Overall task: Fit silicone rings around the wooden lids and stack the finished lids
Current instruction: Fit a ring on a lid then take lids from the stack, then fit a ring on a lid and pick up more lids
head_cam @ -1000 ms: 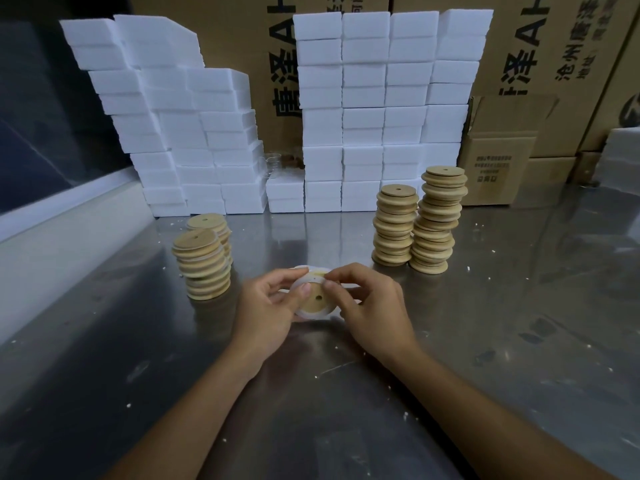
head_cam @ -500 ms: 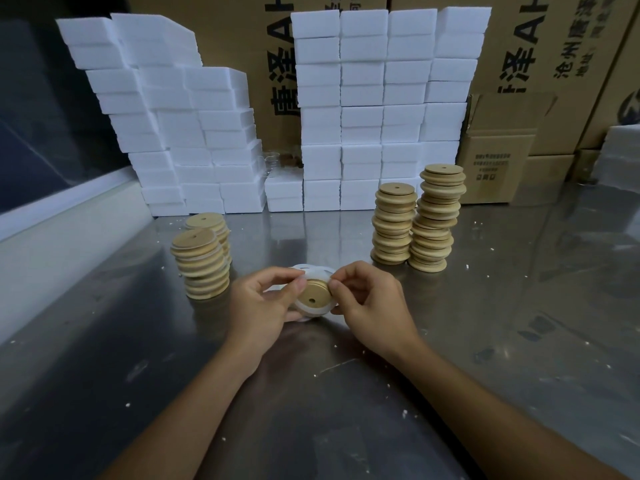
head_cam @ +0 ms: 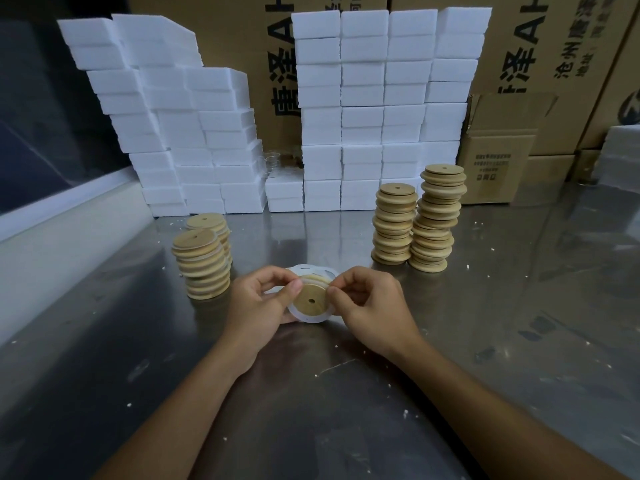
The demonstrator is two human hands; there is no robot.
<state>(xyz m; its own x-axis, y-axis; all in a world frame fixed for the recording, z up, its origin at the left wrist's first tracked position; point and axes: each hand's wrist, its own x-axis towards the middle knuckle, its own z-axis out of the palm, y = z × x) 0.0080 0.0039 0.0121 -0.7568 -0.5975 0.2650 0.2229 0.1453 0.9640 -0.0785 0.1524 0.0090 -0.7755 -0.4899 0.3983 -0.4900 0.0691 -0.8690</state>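
A: Nearest the camera, what do you see?

B: Two bare forearms reaching over a steel table (head_cam: 519,341). Between the hands sits a wooden lid (head_cam: 310,302), tilted so its face with the small centre hole looks toward the camera.

A: And how do the hands hold it?

B: The left hand (head_cam: 258,306) has curled fingers, thumb pressed on the lid's left edge. The right hand (head_cam: 372,308) pinches at the upper right edge, where a white ring (head_cam: 304,316) wraps the rim (whether it is fully seated, I cannot tell). So the lid lies right between the two thumbs, touching both.

A: Anything under it?

B: More white rings (head_cam: 313,270) peek out just behind the lid, low on the table.

A: Farther back?

B: To the left, two short lid stacks (head_cam: 202,268). To the right, two taller stacks (head_cam: 415,223), standing just beside each other and a little crooked. Behind them all, white foam blocks (head_cam: 363,109) piled high against printed cartons (head_cam: 519,46), and a small open box (head_cam: 498,150) at the right.
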